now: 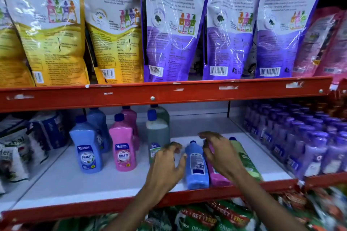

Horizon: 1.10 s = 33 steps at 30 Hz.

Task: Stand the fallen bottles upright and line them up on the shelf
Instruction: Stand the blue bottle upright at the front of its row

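Note:
Three bottles lie flat on the white shelf [84,180], caps pointing to the back: a blue one [196,167], a pink one [217,175] and a green one [244,157]. My left hand [167,163] hovers with spread fingers just left of the blue lying bottle. Over the pink lying bottle my right hand [219,154] is spread, covering most of it. Neither hand grips anything. Upright bottles stand further left: a blue one [86,148], a pink one [123,146] and a grey-green one [157,133], each with another behind it.
Rows of purple bottles [309,140] fill the shelf's right side. White packets [22,146] sit at the left. An orange shelf rail [169,93] runs above, carrying yellow and purple refill pouches [174,24]. Green packets [206,217] lie below the front rail.

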Available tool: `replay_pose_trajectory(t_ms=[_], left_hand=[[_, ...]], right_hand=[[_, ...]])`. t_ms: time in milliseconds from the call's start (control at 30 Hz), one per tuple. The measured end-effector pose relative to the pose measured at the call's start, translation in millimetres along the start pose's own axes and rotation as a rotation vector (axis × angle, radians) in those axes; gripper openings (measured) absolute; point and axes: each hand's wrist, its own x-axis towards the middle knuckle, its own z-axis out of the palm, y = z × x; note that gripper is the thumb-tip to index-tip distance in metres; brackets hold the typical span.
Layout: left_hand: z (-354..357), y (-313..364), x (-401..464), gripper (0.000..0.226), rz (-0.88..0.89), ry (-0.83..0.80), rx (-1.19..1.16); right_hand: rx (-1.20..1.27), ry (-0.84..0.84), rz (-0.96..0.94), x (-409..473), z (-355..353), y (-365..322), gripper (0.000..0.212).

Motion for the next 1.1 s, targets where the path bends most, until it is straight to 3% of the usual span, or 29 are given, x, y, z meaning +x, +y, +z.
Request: replay_pose_trajectory(t_ms=[67,167,233,333,500,633,733,800,933,1100], left_hand=[[20.8,-1.8,9.4,0.035,-0.276,-0.183,-0.086],[45.8,-7.7,28.0,0.040,-0.601,-0.414,-0.306],[56.6,-10.2,35.9,0.036,-0.759,-0.489,-0.493],[62.4,-6.6,42.7,0.028,-0.804,-0.568,-0.516],[67.4,2.2,47.5,0.020,-0.908,-0.503,-0.727],[49.3,4.2,40.1,0.011,-0.796,-0.457,-0.888],[17.9,-4.8,28.3,0.029,-0.581,-0.352,-0.931],[-9.3,-17.7,16.1,0.036,-0.454,-0.312,-0.975],[-64.4,-51.2,-13.0,0.045,-0.314,-0.205,-0.922],[-122.7,-108.8,-43.9,0.042,-0.302,-0.010,-0.775]], right_hand=[[0.093,-0.149,0.210,-4.1,12.4,5.1,0.027],[0.116,-0.380,0.323,-9.6,29.4,12.3,0.014],[0.170,-0.399,0.354,-12.1,34.3,17.6,0.016],[0.174,-0.396,0.395,-11.9,34.0,18.6,0.020],[0.228,-0.357,0.449,-15.9,34.7,22.6,0.023],[0.378,-0.231,0.564,-21.7,28.5,21.2,0.020],[0.765,-0.232,0.580,-22.8,21.4,1.1,0.019],[0.894,-0.188,0.516,-23.4,18.4,-20.0,0.025],[0.799,-0.108,0.386,-18.4,31.5,-80.9,0.035],[0.760,-0.130,0.281,-5.2,85.7,-165.4,0.027]])
